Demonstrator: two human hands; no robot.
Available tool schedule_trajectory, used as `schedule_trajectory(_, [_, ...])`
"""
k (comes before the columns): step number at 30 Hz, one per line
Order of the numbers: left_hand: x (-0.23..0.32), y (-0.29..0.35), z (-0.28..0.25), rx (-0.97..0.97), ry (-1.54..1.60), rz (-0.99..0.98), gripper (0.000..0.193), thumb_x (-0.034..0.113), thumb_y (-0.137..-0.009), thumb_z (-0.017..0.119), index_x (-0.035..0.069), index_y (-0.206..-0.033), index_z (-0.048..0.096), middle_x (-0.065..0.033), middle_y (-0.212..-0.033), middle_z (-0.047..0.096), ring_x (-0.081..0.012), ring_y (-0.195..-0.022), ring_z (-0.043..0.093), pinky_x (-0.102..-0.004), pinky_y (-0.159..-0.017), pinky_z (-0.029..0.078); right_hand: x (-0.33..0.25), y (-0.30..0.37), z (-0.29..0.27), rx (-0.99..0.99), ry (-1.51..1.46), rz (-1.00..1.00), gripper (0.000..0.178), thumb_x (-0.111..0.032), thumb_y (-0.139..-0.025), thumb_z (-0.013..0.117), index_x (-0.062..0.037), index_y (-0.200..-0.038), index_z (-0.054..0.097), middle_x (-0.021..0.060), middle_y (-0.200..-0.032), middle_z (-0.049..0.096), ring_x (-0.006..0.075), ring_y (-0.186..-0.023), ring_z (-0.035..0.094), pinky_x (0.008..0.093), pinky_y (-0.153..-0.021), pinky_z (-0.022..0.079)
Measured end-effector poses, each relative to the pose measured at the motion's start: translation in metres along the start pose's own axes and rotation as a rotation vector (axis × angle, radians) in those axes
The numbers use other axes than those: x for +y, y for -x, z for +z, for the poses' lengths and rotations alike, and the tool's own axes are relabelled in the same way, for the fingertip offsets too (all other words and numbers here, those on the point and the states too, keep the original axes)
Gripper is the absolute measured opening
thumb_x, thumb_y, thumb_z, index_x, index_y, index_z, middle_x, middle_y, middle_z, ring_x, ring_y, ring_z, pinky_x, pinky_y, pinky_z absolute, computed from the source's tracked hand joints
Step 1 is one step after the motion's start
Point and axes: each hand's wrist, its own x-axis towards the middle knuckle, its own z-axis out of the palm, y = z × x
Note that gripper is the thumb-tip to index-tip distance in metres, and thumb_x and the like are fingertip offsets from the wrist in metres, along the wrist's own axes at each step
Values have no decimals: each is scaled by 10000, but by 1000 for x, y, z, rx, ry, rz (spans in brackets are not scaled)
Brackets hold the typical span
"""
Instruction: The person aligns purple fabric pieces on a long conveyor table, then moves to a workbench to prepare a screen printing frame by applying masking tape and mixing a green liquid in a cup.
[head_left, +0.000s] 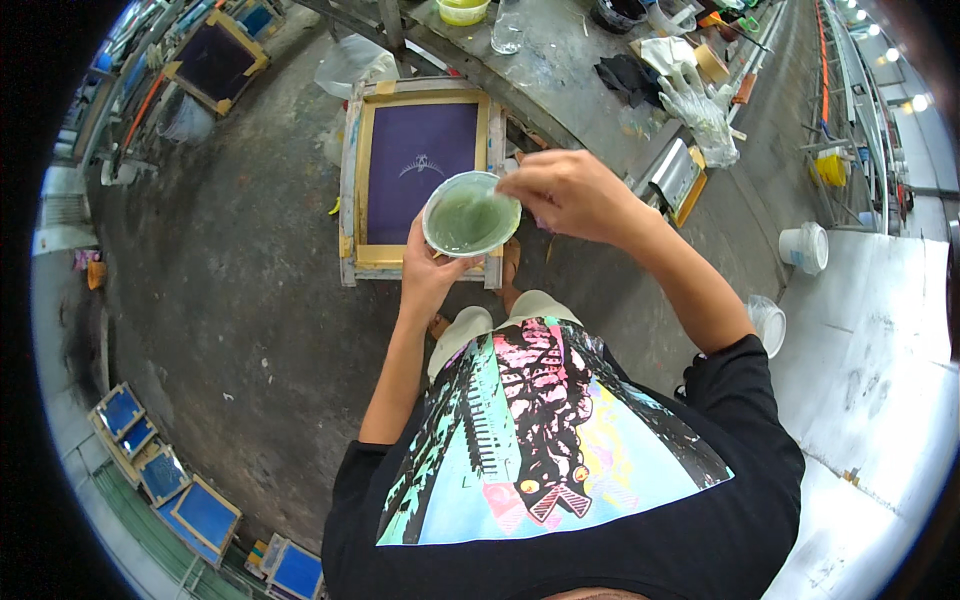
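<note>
My left hand point(428, 278) is closed round the underside and near side of a round white tub point(430, 240). Grey-green, paint-like liquid point(465, 222) fills part of the tub, with swirl marks on its surface. My right hand point(562, 192) is at the tub's right rim, its fingers curled together and slightly smeared by motion. Whatever it grips, possibly a thin stirrer dipping into the liquid, is too blurred to make out. Just beyond the tub stands a wooden-framed printing screen point(420, 128) with dark purple mesh, yellow taped borders and a small pale design.
A grey worktable point(560, 70) at the far right bears bowls, a tape roll point(711, 64), a black cloth point(630, 80) and plastic gloves point(695, 105). White buckets point(803, 247) stand at right. Blue-meshed screens point(205, 515) line the lower left; another dark screen point(213, 62) is far left.
</note>
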Motion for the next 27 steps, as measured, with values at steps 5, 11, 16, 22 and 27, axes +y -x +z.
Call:
schedule_trajectory(5, [-1, -18, 19, 87, 30, -47, 810, -102, -734, 813, 21, -1440, 436, -113, -1376, 568, -239, -1262, 593, -361, -987, 574, 39, -37, 0, -116, -70, 48, 434, -365, -1016, 570, -3, -1242, 652, 184, -1010, 694, 381, -1023, 647, 435, -882, 511])
schedule_trajectory(11, [6, 9, 12, 308, 75, -61, 906, -72, -721, 842, 13, -1508, 404, -129, -1437, 539, -238, -1281, 577, -363, -1022, 539, 195, -141, 15, 648, -223, 406, 655, -439, -915, 715, 13, -1345, 516, 199, -1200, 575, 341, -1101, 537, 432, -1032, 407])
schedule_trajectory(16, [18, 22, -2, 391, 79, -57, 917, -63, -717, 854, 7, -1511, 401, -141, -1443, 535, -247, -1303, 559, -390, -1079, 495, 349, -171, 32, 863, -91, 475, 882, -476, -766, 873, -9, -1378, 444, 215, -1279, 561, 344, -1224, 532, 459, -1044, 423])
schedule_trajectory(22, [34, 54, -22, 478, 41, -28, 906, -59, -726, 851, 11, -1508, 398, -142, -1443, 533, -251, -1306, 558, -391, -1086, 493, 255, -160, 16, 484, -250, 361, 892, -544, -740, 876, -16, -1342, 482, 171, -1214, 624, 300, -1164, 603, 404, -1017, 474])
schedule_trajectory(27, [19, 45, -39, 391, 43, 15, 920, -32, -719, 866, 10, -1505, 390, -139, -1436, 540, -248, -1300, 564, -384, -1076, 502, 144, -98, -39, -178, -323, 292, 875, -577, -763, 840, -7, -1349, 526, 195, -1265, 632, 312, -1226, 590, 405, -1035, 467])
